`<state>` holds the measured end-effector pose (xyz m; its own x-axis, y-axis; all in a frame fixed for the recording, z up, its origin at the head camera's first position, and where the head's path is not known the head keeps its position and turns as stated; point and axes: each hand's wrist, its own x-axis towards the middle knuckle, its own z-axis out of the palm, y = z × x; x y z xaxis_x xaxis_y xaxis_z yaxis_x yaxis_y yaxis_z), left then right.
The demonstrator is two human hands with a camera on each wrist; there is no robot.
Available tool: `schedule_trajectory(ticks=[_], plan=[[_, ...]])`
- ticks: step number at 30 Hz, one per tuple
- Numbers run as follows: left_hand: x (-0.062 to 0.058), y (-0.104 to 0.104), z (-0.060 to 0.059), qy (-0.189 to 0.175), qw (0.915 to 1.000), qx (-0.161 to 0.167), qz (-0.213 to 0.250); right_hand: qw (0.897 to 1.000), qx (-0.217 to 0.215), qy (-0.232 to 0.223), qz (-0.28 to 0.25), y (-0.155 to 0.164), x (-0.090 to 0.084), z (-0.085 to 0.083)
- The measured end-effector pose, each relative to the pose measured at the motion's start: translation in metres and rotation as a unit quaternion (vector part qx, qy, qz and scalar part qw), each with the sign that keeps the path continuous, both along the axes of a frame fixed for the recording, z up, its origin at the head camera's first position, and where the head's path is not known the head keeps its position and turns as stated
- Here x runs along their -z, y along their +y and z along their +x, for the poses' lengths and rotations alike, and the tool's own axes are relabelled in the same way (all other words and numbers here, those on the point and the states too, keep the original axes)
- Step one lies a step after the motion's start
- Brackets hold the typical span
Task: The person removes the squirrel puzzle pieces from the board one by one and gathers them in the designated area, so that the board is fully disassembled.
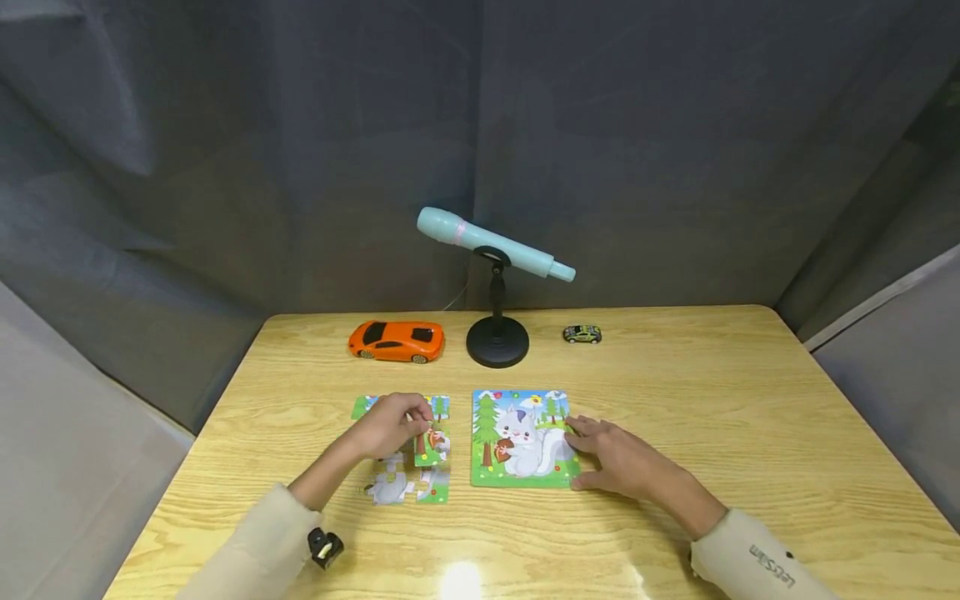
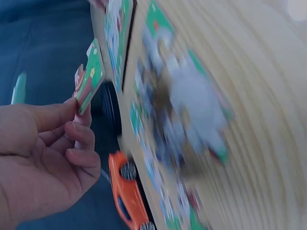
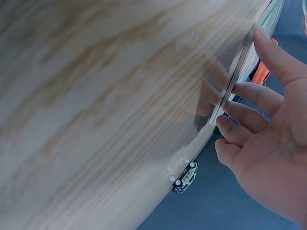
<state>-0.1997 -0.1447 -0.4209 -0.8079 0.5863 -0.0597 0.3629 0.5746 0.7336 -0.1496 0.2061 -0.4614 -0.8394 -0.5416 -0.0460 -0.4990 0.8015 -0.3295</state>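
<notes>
My left hand (image 1: 390, 427) pinches a jigsaw piece (image 2: 94, 72) between thumb and fingertips. The piece shows green grass and a brown trunk, and is raised above the table in the left wrist view. Under and around this hand lie loose jigsaw pieces (image 1: 390, 485), partly covered by it. To their right, a square squirrel picture board (image 1: 525, 442) lies flat. My right hand (image 1: 622, 460) is at the board's right edge, fingers spread and lightly bent, thumb near the lower right corner. In the right wrist view its fingertips (image 3: 235, 91) touch or nearly touch that edge.
Behind the pieces stands an orange toy car (image 1: 396, 342). A light-blue toy microphone (image 1: 510, 248) rests on a black stand (image 1: 497, 343) behind the board. A small patterned toy car (image 1: 582, 334) sits to its right. Dark curtain (image 1: 600, 150) hangs behind the wooden table (image 1: 750, 400).
</notes>
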Motion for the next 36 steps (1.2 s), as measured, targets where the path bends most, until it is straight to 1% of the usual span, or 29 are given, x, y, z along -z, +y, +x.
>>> schedule_trajectory(ticks=[3,5,8,11,14,17,20,23,27,32,36], plan=[[-0.002,-0.021,0.000,0.002,1.0000,-0.007,-0.005,1.000,0.002,-0.002,0.001,0.001,0.000,0.000],[-0.003,-0.034,-0.001,0.011,0.9998,-0.009,-0.013,1.000,-0.001,-0.002,-0.002,0.001,0.000,0.000],[-0.002,-0.051,0.000,0.012,0.9995,-0.014,-0.025,1.000,-0.004,-0.003,-0.003,0.002,0.001,0.000],[0.001,-0.066,0.002,0.020,0.9987,-0.019,-0.043,1.000,-0.006,-0.004,-0.003,0.001,0.001,0.000],[0.004,-0.078,0.005,0.017,0.9978,-0.025,-0.058,1.000,-0.005,-0.006,-0.003,0.001,0.001,0.001],[0.007,-0.088,0.008,0.002,0.9974,-0.030,-0.065,1.000,-0.005,-0.008,-0.003,0.001,0.001,0.001],[0.010,-0.094,0.010,-0.014,0.9975,-0.027,-0.063,1.000,-0.006,-0.009,-0.003,0.001,0.001,0.002],[0.013,-0.097,0.013,-0.032,0.9975,-0.014,-0.061,1.000,-0.008,-0.008,-0.002,0.001,0.001,0.001],[0.019,-0.099,0.015,-0.039,0.9970,-0.010,-0.065,1.000,-0.007,-0.009,0.000,0.001,0.001,0.001],[0.025,-0.099,0.015,-0.031,0.9961,-0.036,-0.074,1.000,-0.003,-0.007,-0.001,0.000,-0.001,0.000],[0.028,-0.099,0.015,-0.018,0.9937,-0.071,-0.084,1.000,-0.003,-0.001,-0.002,0.000,0.000,-0.001]])
